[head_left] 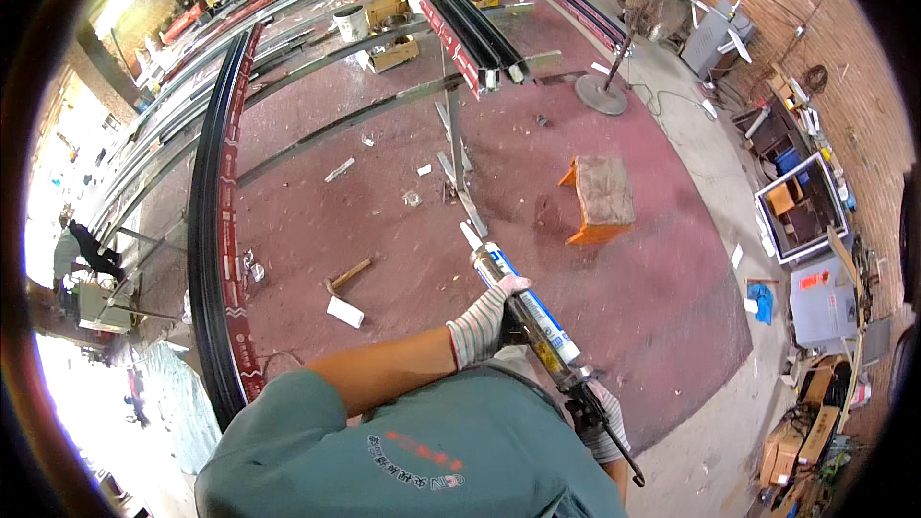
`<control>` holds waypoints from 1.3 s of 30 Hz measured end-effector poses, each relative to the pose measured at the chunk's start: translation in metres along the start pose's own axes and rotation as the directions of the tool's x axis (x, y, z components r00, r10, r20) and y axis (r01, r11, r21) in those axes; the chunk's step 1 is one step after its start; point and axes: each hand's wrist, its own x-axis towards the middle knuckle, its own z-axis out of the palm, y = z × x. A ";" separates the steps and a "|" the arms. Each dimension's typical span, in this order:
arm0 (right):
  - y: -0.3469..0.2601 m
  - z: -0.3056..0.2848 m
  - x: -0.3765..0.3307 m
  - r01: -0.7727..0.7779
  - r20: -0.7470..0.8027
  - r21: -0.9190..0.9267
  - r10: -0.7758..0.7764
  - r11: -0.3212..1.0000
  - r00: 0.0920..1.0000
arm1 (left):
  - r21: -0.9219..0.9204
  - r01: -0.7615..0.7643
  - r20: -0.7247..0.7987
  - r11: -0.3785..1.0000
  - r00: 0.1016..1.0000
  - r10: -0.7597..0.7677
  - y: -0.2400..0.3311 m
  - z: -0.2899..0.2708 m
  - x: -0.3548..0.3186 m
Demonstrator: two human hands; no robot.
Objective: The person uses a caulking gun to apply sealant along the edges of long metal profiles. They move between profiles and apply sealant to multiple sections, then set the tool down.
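A caulking gun loaded with a silver and blue sealant cartridge slants across my front, its pale nozzle pointing up and to the left, away from me. My left hand, in a striped white glove, wraps round the cartridge near its front half. At the rear, my right hand, gloved alike, grips the gun by its handle and trigger. The gun's body hides part of the right fingers. The nozzle is over the dark red floor and touches nothing I can make out.
Black and red profiles run along my left; more profiles rest on the metal frame ahead. An orange stool stands front right. A hammer and white roll lie on the floor. A fan base is farther off.
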 end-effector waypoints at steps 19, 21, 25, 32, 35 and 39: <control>0.132 -0.122 0.315 0.002 0.002 0.709 -0.005 0.705 1.000 | -0.142 -0.175 -0.187 0.974 0.971 0.147 0.225 0.117 0.227; 0.132 -0.125 0.343 -0.136 0.132 0.959 0.035 0.248 0.991 | -0.186 -0.164 -0.221 0.969 0.968 0.122 0.266 0.109 0.250; 0.100 -0.129 0.408 -0.105 -0.092 0.586 0.195 0.804 0.976 | -0.180 -0.176 -0.271 0.968 0.955 0.123 0.331 0.095 0.285; 0.095 -0.131 0.499 -0.252 0.119 0.628 0.229 0.736 0.966 | -0.246 -0.111 -0.363 0.963 0.932 0.014 0.404 0.068 0.333; 0.098 -0.134 0.532 -0.317 0.127 0.677 0.319 0.664 0.939 | -0.235 -0.123 -0.404 0.964 0.915 0.018 0.426 0.065 0.344; 0.106 -0.137 0.559 -0.367 0.135 0.689 0.386 0.625 0.912 | -0.259 -0.119 -0.403 0.958 0.915 0.005 0.436 0.054 0.359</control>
